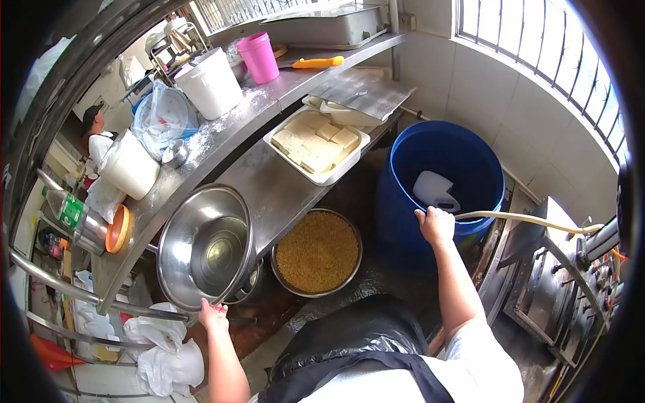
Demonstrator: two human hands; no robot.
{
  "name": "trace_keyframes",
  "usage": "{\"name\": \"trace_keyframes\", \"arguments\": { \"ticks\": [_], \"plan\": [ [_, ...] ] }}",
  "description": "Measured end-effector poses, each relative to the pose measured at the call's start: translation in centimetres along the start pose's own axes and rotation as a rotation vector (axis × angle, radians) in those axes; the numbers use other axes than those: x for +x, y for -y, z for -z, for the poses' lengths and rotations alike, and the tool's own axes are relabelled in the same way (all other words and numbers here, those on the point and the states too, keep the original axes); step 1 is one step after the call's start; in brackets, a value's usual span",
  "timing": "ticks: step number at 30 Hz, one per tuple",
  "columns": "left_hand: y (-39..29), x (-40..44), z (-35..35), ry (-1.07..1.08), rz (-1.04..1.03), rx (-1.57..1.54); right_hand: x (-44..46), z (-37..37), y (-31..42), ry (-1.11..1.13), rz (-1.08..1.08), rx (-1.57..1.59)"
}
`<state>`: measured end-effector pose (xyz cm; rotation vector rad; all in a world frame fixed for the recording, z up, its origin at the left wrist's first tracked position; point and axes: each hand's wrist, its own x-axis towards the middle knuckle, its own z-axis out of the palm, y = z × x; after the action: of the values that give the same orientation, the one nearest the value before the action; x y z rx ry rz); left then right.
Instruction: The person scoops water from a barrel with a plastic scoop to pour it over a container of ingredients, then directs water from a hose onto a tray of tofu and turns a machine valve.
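My left hand [213,314] is closed on the near rim of a large steel basin [176,225]. The basin tilts toward me, with a little shiny liquid apparently at its bottom. At the near edge of a tall blue barrel [396,221], my right hand [437,225] is closed where a pale hose [524,215] reaches it; the hose's end is hidden. Inside the barrel, just beyond that hand, lies a white plastic jug [430,187] with a handle. Between my hands, a round pan of yellow-brown grains [318,252] stands low on the floor.
A white tray of pale blocks [316,144] rests on the lower steel shelf [279,195]. Above it, the upper shelf carries a pink bucket [258,59], white buckets [209,84] and an orange-handled tool [318,63]. Metal equipment [537,289] stands right. Another person [97,131] is far left.
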<state>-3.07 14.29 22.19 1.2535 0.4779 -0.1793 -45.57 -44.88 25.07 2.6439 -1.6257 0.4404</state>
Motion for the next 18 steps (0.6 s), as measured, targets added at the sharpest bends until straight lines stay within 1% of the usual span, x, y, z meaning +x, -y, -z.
{"name": "trace_keyframes", "arguments": {
  "ticks": [2, 5, 7, 9, 11, 13, 15, 17, 18],
  "plan": [
    [-0.2, -0.4, -0.3, 0.020, -0.003, 0.049, -0.3, -0.2, 0.0, -0.022, 0.002, -0.009],
    [-1.1, -0.8, -0.2, -0.009, 0.020, 0.111, -0.2, -1.2, -0.4, -0.086, 0.017, 0.018],
    [-2.0, 0.0, 0.2, -0.027, 0.026, 0.127, -0.3, -1.6, -0.4, -0.123, 0.023, -0.007],
    [-2.9, 0.8, 0.8, -0.059, 0.025, 0.279, -0.2, -2.2, -0.5, -0.155, 0.033, -0.038],
    [-3.6, 2.7, 1.5, -0.064, 0.014, 0.292, -0.3, -1.7, -0.3, -0.161, 0.035, -0.015],
    [-4.4, 3.1, 1.5, -0.104, -0.050, 0.406, -0.2, -2.2, -0.5, -0.183, 0.048, -0.031],
    [-5.2, 4.6, 1.7, -0.125, -0.030, 0.403, -0.1, -2.3, -0.5, -0.171, 0.051, -0.041],
    [-5.6, 5.7, 1.6, -0.276, -0.232, 0.671, 0.0, -2.6, -0.8, -0.156, 0.059, -0.053],
    [-6.3, 5.1, 1.1, -0.361, -0.343, 0.880, 0.1, -2.3, -0.5, -0.110, 0.040, -0.059]
  ]
}}
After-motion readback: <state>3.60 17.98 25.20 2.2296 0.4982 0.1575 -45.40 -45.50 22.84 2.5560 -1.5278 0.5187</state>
